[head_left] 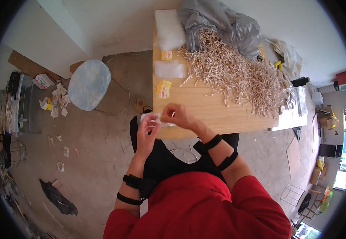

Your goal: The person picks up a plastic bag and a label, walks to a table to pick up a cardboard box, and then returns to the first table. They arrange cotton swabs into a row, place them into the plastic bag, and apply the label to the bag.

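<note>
At the near left corner of the wooden table (216, 119), my left hand (146, 137) pinches a small clear plastic bag (167, 124). My right hand (181, 116) is closed in a pinch right beside it, thumb and fingertips together at the bag. What those fingertips hold is too small to make out. Just beyond my hands lie yellow printed cards (163, 89), loosely stacked. Farther up the left edge are a pile of clear bags (170, 69) and another small yellow stack (166, 55). A large heap of cotton swabs (232, 73) spreads over the table's far and right parts.
A grey plastic bag (224, 24) drapes over the heap's far side. Clear plastic sheets (169, 30) lie at the far left corner. Left of the table stands a stool with a pale blue seat (89, 85). Paper scraps (60, 97) and a black cloth (58, 198) litter the floor.
</note>
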The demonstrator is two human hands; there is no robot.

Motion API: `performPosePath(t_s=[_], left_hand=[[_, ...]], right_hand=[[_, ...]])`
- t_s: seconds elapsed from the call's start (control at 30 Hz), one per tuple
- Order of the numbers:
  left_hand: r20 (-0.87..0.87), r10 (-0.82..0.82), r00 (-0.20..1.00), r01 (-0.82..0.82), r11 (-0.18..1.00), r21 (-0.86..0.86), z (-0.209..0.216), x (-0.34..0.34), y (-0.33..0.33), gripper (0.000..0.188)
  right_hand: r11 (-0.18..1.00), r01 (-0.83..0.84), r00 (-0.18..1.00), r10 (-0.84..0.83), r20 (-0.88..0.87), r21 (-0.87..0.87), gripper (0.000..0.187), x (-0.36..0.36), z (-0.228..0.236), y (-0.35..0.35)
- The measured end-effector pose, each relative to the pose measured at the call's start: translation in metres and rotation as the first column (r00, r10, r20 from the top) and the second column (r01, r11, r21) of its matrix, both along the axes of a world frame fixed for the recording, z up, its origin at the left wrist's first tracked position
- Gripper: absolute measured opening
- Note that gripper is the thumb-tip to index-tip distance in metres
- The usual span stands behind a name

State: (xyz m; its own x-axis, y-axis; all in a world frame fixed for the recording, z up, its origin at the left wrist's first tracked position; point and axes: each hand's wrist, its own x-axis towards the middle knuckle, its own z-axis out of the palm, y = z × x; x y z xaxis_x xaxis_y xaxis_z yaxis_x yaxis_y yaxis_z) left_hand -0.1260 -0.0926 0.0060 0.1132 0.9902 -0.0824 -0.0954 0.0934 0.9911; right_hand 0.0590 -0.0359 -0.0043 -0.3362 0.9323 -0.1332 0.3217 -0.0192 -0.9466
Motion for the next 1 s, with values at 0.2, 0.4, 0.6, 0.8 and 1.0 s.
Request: performPosePath(t_s=[0.2, 0.4, 0.6, 0.8, 1.0], left_hand=[[-0.115, 0.026, 0.993, -0.044, 0.985, -0.164, -0.014, 0.006, -0.047, 0.015], [0.036, 0.199, 0.979, -0.182, 0.946, -0.269, -0.035, 0.012, -0.085, 0.012], [-0.071, 0.229, 0.971, -0.239, 0.939, -0.246, -0.036, 0.02, -0.061, 0.017], [-0.444, 0.212, 0.871, -0.301, 0.943, -0.141, -0.048, 0.006, -0.041, 0.027], [-0.399, 0.5, 0.769, -0.566, 0.822, -0.06, -0.08, -0.011, -0.011, 0.055]], right_hand=[[0.96, 0.111, 0.982, -0.145, -0.118, -0.258, 0.019, -0.009, -0.011, -0.085], [0.891, 0.093, 0.91, -0.257, -0.325, -0.445, 0.02, -0.01, -0.016, -0.119], [0.867, 0.25, 0.899, -0.373, -0.229, -0.431, 0.019, -0.017, -0.01, -0.099], [0.837, 0.47, 0.835, -0.525, -0.166, -0.28, 0.02, -0.018, -0.023, -0.082], [0.747, 0.643, 0.754, -0.656, -0.029, -0.169, 0.018, -0.024, -0.035, -0.058]])
